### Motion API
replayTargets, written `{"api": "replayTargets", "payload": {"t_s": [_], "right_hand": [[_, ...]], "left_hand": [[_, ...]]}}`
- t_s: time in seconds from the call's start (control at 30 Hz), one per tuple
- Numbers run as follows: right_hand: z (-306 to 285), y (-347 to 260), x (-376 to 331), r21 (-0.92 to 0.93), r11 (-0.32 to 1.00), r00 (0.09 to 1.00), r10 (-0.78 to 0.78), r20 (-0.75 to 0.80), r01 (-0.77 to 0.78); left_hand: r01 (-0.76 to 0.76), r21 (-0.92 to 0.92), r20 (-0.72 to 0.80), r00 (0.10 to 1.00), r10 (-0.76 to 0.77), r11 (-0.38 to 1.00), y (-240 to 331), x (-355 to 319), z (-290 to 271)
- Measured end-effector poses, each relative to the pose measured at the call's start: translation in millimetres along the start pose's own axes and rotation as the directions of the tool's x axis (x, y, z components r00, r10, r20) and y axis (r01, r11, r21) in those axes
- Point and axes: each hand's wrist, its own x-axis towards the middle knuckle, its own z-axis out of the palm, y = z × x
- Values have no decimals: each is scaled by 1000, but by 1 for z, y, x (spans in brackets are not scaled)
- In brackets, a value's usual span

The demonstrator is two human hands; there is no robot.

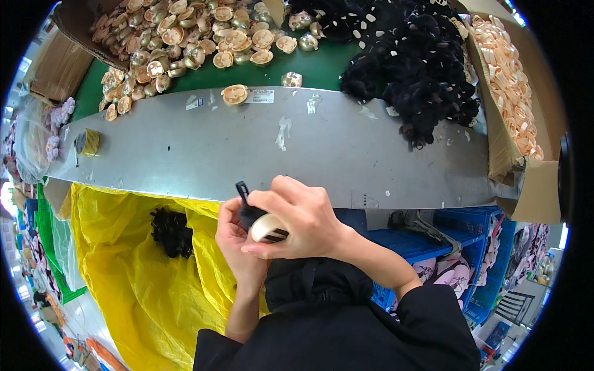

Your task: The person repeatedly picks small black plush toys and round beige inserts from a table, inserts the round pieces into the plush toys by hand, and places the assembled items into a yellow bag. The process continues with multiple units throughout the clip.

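Observation:
Both my hands meet just off the near edge of the metal worktop. My left hand [236, 242] has its fingers closed round a small black plush piece [249, 214] with a black loop [241, 188] sticking up from it. A cream curved plastic part [263, 225] with a dark hollow is gripped by my right hand [304, 213], thumb below and fingers bent over the top. The two pieces touch, though my fingers hide where they join.
Peach half-shells [235, 39] heap up at the back left, black plush pieces [427, 68] at the back right. A cardboard box [537, 93] holds peach plastic parts. Yellow tape [88, 142] stands on the metal worktop [204, 154]. Below are a yellow bag [130, 266] and blue crates [408, 244].

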Motion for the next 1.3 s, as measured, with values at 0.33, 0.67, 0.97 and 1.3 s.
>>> {"api": "replayTargets", "payload": {"t_s": [0.33,0.67,0.97,1.3], "right_hand": [[-8,-3,0,28,999,983,22,-181,-17],[16,9,-8,-366,930,958,-131,-256,29],[2,5,-15,181,981,930,132,-343,-72],[18,12,-3,128,990,903,109,-415,-61]], "left_hand": [[331,-579,312,934,-173,746,-2,-8,3],[-346,249,122,938,325,904,-14,-2,-2],[-487,393,144,871,470,780,-6,-4,13],[-577,408,233,815,530,708,10,-2,7]]}}
